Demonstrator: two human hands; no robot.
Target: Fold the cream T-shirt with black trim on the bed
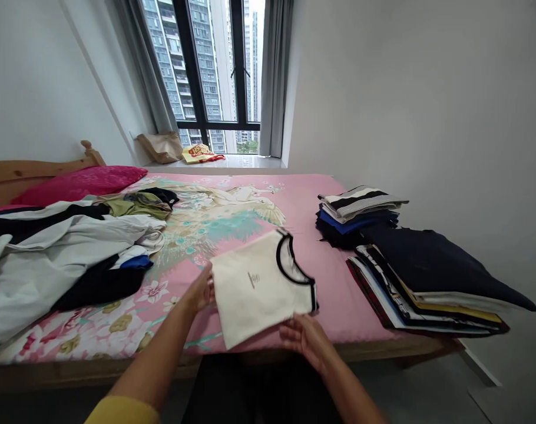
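A cream sleeveless top point(254, 285) with black trim at its neckline and armhole lies folded into a rough rectangle near the bed's front edge. Small dark lettering shows on its front, and the neckline points right. My left hand point(202, 290) grips the left edge, its fingers partly hidden behind the fabric. At the lower right edge, my right hand point(305, 337) pinches the cloth near the black-trimmed corner, with its fingers curled.
Loose clothes point(73, 247) are heaped on the bed's left side, by a magenta pillow point(80, 184). Folded clothes stand to the right in a smaller back stack point(360, 212) and a larger front stack point(427, 265) that overhangs the edge. Bags point(162, 147) rest on the windowsill.
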